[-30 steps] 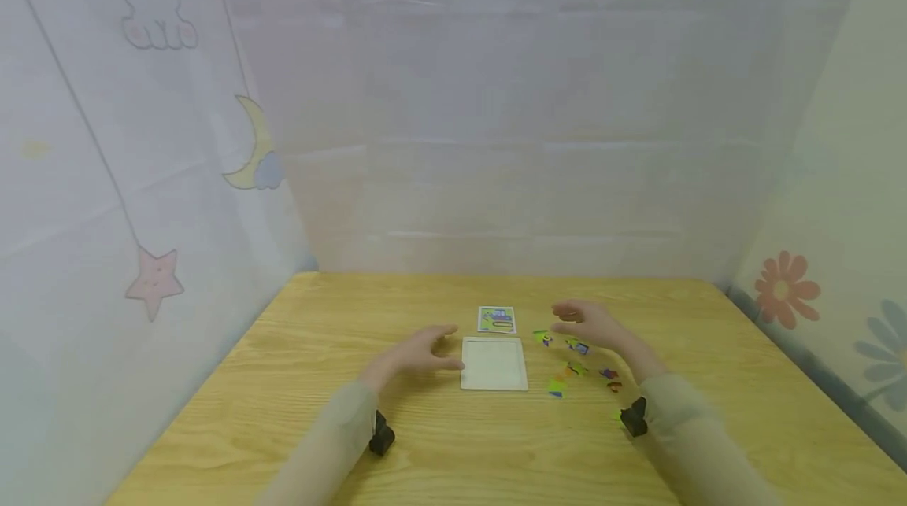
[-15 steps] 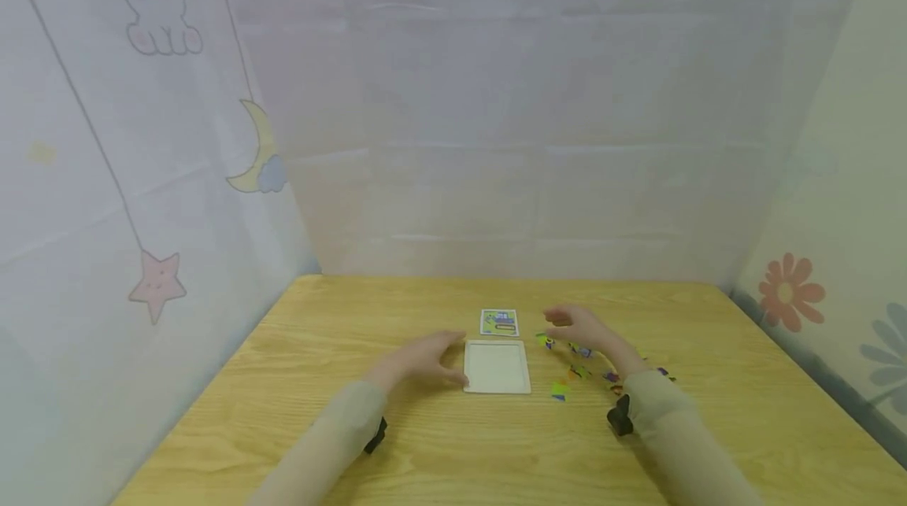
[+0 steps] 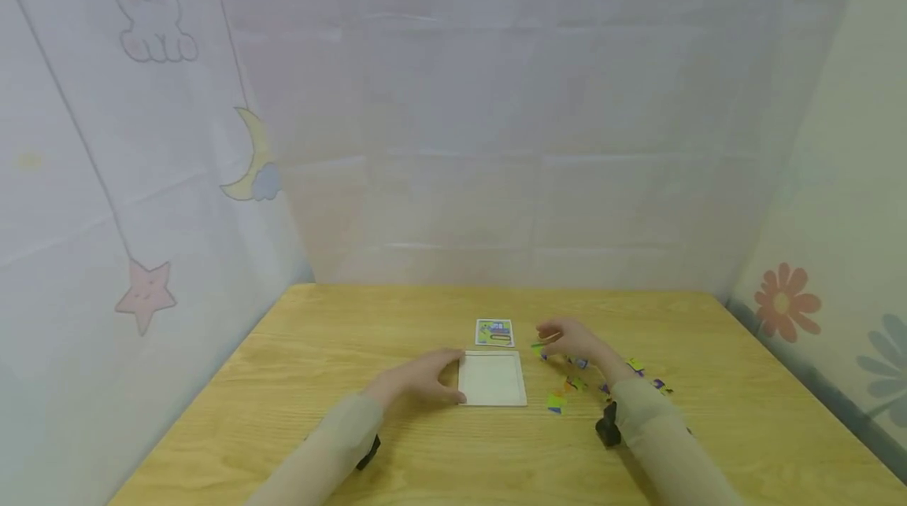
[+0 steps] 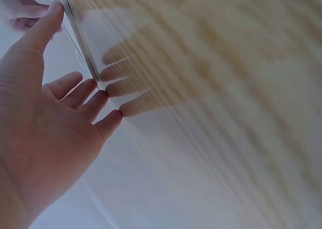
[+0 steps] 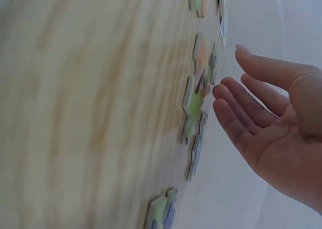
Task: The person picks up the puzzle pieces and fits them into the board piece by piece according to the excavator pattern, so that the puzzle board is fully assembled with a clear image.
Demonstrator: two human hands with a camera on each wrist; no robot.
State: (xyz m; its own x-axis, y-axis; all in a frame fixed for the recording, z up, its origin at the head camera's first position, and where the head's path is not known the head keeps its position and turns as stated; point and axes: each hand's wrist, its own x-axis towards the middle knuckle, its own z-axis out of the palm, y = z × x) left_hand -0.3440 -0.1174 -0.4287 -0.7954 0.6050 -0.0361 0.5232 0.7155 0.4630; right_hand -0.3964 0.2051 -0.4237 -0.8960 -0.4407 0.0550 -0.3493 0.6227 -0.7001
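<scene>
In comes our right hand (image 3: 571,340), shifted inward since a moment ago, and now it hovers by the green piece (image 3: 538,349) just right of the tray (image 3: 492,378)! It's relaxed, grasping nothing that we can see; contact we can't tell. Our left hand (image 3: 423,377), loosely spread, now spans the tray's left edge, touching it. We read that as steadying while a piece gets singled out.

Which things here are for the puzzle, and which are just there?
Likely for the puzzle:
white square tray
multicoloured flat puzzle pieces
white-bordered square picture card

Probably just there:
yellow wooden table
pale creased backdrop with cartoon drawings
</scene>
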